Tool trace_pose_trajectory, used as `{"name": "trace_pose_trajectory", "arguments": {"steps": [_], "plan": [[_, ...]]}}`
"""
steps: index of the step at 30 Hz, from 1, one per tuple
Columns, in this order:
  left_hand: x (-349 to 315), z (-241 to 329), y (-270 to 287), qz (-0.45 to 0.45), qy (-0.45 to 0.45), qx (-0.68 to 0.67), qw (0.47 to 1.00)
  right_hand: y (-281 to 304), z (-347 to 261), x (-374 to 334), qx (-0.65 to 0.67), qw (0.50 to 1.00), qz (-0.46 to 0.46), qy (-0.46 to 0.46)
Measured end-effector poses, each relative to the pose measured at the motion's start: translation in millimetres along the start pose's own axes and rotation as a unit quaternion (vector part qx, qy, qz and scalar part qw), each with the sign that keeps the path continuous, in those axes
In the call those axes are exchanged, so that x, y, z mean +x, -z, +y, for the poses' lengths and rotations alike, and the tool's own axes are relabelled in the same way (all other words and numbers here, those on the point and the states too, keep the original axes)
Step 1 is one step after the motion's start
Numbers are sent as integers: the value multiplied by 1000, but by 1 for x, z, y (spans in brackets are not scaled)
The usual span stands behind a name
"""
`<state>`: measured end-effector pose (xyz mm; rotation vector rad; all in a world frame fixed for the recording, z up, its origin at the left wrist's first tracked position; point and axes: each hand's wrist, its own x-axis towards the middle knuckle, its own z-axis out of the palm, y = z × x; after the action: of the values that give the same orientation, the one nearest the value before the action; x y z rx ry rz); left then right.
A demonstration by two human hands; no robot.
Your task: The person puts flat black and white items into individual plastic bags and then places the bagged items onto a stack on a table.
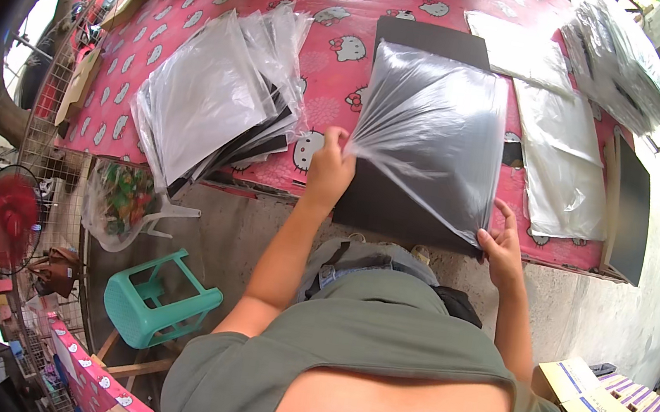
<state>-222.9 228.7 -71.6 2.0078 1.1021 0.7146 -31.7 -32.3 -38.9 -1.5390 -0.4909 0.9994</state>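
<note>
Black board point(385, 201): flat on the pink bench point(126, 79), partly under a clear plastic sheet point(451, 105), near edge at the bench front, likely for easy reach.
Left hand point(330, 171): closed in a pinch on the left side of the plastic sheet, drawing it into fan-like folds, seemingly for tension.
Right hand point(507, 250): half curled, thumb at the lower right corner, apparently for steadying; firmness of grip impossible to tell.
</note>
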Motion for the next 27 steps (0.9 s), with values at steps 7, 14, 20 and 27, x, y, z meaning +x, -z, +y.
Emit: {"name": "trace_pose_trajectory", "arguments": {"steps": [7, 14, 20, 27], "plan": [[-124, 3, 57, -132, 94, -81, 983, -10, 9, -62, 17, 995, 45, -84], [-135, -11, 40, -27, 120, -261, 957, -12, 22, -65, 57, 995, 64, -58], [-89, 2, 22, -108, 278, -382, 875, -9, 15, -63, 52, 993, 29, -98], [-124, 16, 35, -114, 210, -497, 834, -2, 25, -74, -12, 990, 39, -134]]}}
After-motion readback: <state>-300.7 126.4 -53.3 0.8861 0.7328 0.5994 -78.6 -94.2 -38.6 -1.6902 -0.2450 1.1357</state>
